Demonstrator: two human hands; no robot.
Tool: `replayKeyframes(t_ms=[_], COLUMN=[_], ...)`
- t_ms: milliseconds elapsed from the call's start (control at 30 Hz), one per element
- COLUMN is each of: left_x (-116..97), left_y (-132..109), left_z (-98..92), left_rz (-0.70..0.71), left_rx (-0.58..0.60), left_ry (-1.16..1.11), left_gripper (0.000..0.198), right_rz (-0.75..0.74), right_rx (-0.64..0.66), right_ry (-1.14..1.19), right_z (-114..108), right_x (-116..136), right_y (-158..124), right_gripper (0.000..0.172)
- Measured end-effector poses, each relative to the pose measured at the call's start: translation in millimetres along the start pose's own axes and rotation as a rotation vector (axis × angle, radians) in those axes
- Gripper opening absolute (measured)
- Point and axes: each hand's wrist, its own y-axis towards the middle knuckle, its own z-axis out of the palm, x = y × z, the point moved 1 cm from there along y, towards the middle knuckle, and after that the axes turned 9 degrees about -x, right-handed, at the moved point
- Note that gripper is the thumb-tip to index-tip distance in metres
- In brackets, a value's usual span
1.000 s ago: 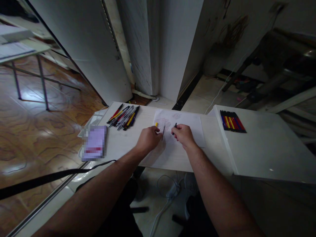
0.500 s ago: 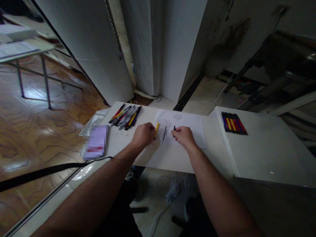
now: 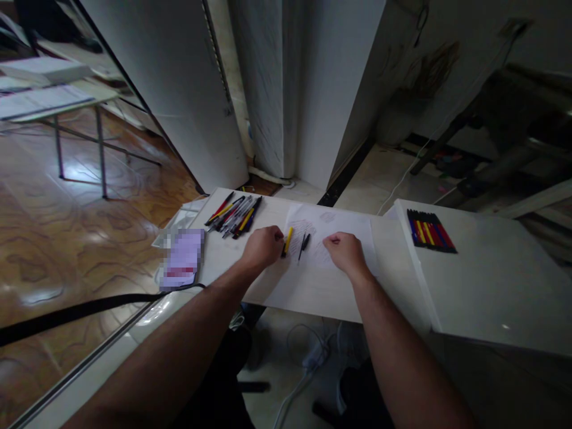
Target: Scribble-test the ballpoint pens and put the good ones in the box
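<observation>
My left hand is closed beside a yellow pen barrel with a dark end, which lies on the white paper. Its fingertips are turned away, so what they hold, if anything, is hidden. My right hand rests over the right part of the paper with thumb and finger pinched. Anything between them is too small to make out. Between my hands lie a thin dark pen refill and a small black pen part, close together. Scribbled lines cover parts of the paper.
A pile of loose pens lies at the table's back left. A row of coloured pens with black caps sits on the white surface at right. A blurred purple item is at the left edge, near a black strap.
My right hand has let go of the small black pen part beside the refill and drawn back to the right. My left hand stays by the yellow barrel. The view has shifted slightly.
</observation>
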Motion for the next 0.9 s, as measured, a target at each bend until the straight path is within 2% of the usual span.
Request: replayKeyframes(t_ms=[133,300,500,900], left_x=[3.9,7.1,9.1,10.0], left_y=[1.0,-0.3,0.0,3.9], left_z=[-1.6,-2.5,-4.2,-0.5], left_rz=[0.035,0.085,0.134,0.130], left_rx=[0.038,0.053,0.067,0.109], left_ry=[-0.001,-0.010,-0.025,-0.099], left_gripper=[0.020,0.019,0.019,0.028], right_rz=[-0.084,-0.202,-0.344,-0.340], right_rx=[-0.062,-0.097,-0.042,-0.041], right_ry=[-0.199,-0.285,-0.358,-0.325], right_z=[-13.8,-17.7,-12.6,-13.1], right_x=[-9.7,-24.6,-34.8,-41.0], right_y=[2.3,4.8,6.5,8.9], right_gripper=[0.024,0.030,0.032,0.034])
